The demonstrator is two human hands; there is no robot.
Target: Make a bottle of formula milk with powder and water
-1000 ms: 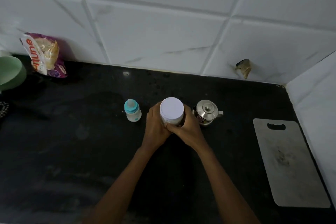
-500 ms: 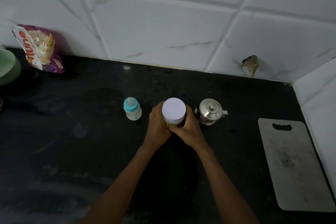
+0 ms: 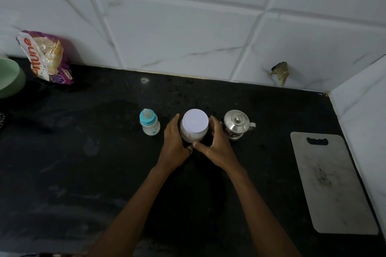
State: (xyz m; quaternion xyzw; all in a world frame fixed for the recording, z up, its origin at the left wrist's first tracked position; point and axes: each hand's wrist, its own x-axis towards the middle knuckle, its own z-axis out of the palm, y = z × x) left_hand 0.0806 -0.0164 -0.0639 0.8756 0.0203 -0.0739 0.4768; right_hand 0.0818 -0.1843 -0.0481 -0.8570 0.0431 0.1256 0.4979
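Your left hand (image 3: 174,148) and right hand (image 3: 217,148) cup the powder jar (image 3: 194,129) from either side, fingers curled around its wall, so most of the lower body is hidden from you; only the flat white lid and a strip of pale, grainy contents behind clear plastic show, and whether the jar stands on the surface (image 3: 83,162) or is lifted off it cannot be told. The right thumb reaches across the near side of the jar towards a ring on the left hand. The jar sits mid-surface, nearer the back edge than the front, between the baby bottle (image 3: 149,124) on its left and a lidded steel pot (image 3: 237,124) on its right; the right hand's fingers cover part of the pot's left side. The bottle stands upright, apart from the left hand, with a teal collar, a clear teat and a cloudy white body whose print is too small to read. At the left edge a green bowl (image 3: 10,77) is cut off. A snack packet (image 3: 47,57) leans on the wall at the back left corner. A grey cutting board (image 3: 332,183) lies along the right edge.
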